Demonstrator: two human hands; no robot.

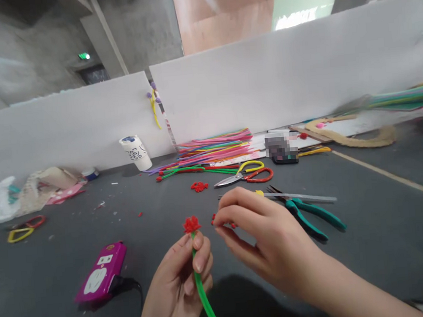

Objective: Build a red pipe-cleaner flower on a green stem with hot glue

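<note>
My left hand [181, 283] pinches a green pipe-cleaner stem [204, 296] between thumb and fingers, low in the middle of the view. A small red fuzzy flower head [191, 224] tops the stem. My right hand [261, 237] hovers just to the right with its fingers curled together at a small red fuzzy piece [214, 219] next to the flower head. Whether it grips that piece is unclear. Both hands are above the dark grey table [59, 268].
Green-handled pliers [311, 216] and a grey rod lie right of my hands. Red-and-yellow scissors [247, 173], red scraps [199, 186] and a pile of coloured pipe cleaners [214, 151] lie behind. A magenta power strip [101, 272] sits left. White boards wall the back.
</note>
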